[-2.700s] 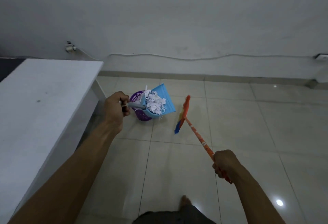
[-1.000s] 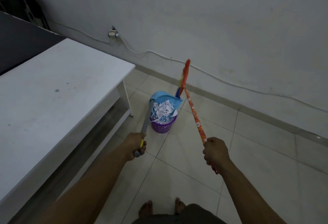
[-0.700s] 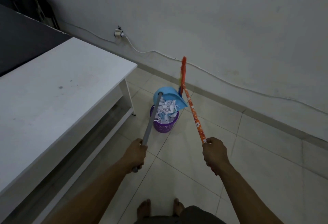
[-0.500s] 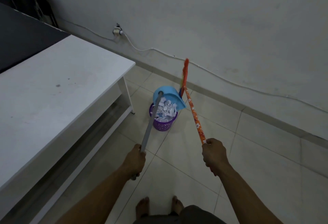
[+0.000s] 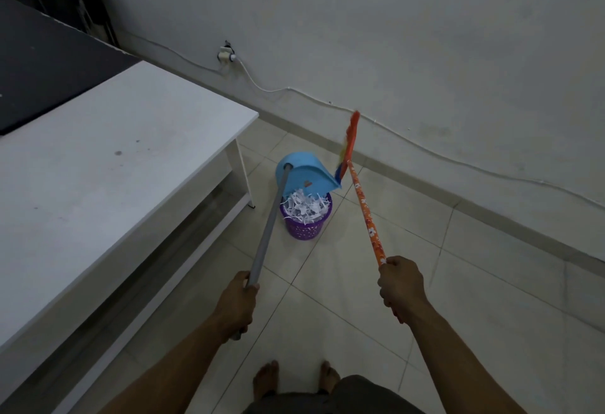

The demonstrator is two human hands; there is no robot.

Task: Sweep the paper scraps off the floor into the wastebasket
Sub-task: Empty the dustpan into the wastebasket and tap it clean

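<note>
Paper scraps (image 5: 304, 205) heaped to the wastebasket (image 5: 306, 223) rim under the tipped dustpan (image 5: 306, 172): light, loose, likely to drift or spill, so tip slowly; left hand (image 5: 237, 299) clamped round the stiff grey handle (image 5: 266, 230) end, right hand (image 5: 399, 286) gripping the broom (image 5: 365, 213) stick.

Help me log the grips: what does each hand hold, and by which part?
The left hand grips the dustpan near the free end of its grey handle; the right hand grips the broom near the end of its orange stick.
</note>
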